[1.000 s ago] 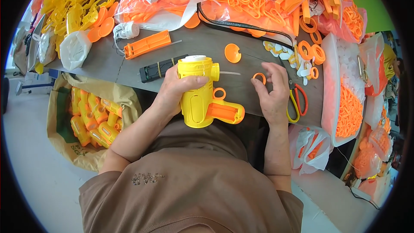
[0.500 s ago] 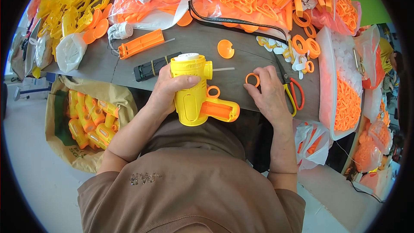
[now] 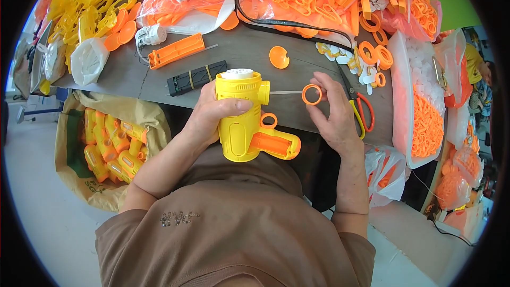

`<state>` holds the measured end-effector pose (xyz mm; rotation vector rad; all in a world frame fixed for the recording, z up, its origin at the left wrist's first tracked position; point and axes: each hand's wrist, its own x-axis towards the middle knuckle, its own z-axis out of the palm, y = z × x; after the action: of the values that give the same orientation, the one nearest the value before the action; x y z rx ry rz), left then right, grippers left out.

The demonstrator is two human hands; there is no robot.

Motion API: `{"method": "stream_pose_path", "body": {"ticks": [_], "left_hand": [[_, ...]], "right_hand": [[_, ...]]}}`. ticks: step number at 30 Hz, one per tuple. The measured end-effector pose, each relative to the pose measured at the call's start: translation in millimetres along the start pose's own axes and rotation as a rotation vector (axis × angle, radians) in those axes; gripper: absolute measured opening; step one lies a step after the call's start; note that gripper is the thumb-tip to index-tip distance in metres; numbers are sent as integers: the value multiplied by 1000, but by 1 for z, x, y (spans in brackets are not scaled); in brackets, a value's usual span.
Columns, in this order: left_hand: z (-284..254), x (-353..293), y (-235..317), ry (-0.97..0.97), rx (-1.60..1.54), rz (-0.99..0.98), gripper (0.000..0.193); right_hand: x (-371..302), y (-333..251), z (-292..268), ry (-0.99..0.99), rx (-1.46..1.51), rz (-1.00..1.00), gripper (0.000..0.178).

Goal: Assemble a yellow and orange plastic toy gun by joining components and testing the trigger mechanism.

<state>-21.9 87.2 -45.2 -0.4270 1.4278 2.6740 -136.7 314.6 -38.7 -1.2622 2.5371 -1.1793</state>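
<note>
My left hand (image 3: pixel 208 114) is closed round a yellow plastic toy body (image 3: pixel 234 133), its thumb across the front. A white round part (image 3: pixel 237 74) sits in the body's top. From a short nozzle on its right side a thin pale rod (image 3: pixel 287 92) sticks out. The stubby handle shows an orange inside (image 3: pixel 271 143), with a small orange loop (image 3: pixel 269 121) above it. My right hand (image 3: pixel 334 111) pinches an orange ring (image 3: pixel 312 94) between thumb and fingers, upright close to the rod's tip. Whether the rod enters the ring cannot be made out.
Behind the toy lie a black rectangular block (image 3: pixel 196 78), an orange tray-like part (image 3: pixel 177 51) and an orange disc (image 3: pixel 279 57). Scissors (image 3: pixel 363 111) rest right of my right hand. A white bin (image 3: pixel 399 122) holds small parts; a bag (image 3: pixel 66 143) of finished-looking toys stands lower left.
The toy has shifted slightly right and down in my left hand. My right hand has raised the orange ring to the level of the rod's tip.
</note>
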Motion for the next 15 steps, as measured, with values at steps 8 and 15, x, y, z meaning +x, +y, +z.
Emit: {"method": "stream_pose_path", "body": {"ticks": [8, 15], "left_hand": [[9, -5, 2, 11, 30, -7, 52], [7, -6, -2, -12, 62, 34, 48]], "right_hand": [[21, -32, -2, -128, 15, -147, 80], [26, -45, 12, -225, 353, -9, 82]]}}
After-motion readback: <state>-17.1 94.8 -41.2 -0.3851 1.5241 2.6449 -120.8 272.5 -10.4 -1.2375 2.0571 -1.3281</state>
